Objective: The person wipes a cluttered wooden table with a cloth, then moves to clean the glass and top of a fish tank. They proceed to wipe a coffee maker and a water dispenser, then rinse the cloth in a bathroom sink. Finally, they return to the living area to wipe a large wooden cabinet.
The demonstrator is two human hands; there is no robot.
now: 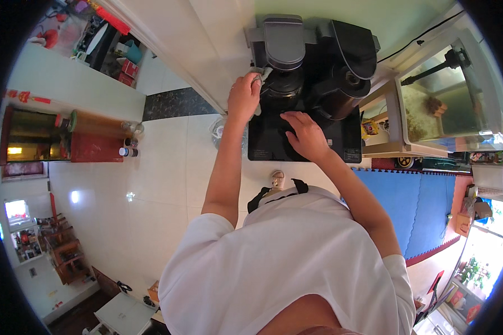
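Observation:
A black countertop drinks machine with a glossy flat top (274,139) stands before me. At its left rises a unit with a grey-lidged head (284,42) over a dark round kettle (283,86); at its right is a taller black unit (352,50) with a dark cylindrical vessel (341,97). My left hand (245,96) is closed on a greyish cloth (261,74) at the left side of the kettle. My right hand (307,135) rests on the glossy top with its fingers stretched out and nothing in them. The cloth's lower part is partly hidden by my hand.
An aquarium (447,106) on a wooden stand is close at the right. A black cable (419,40) runs along the wall. Clear plastic bottles (218,129) stand on the floor left of the machine. A blue foam mat (397,206) lies at the right.

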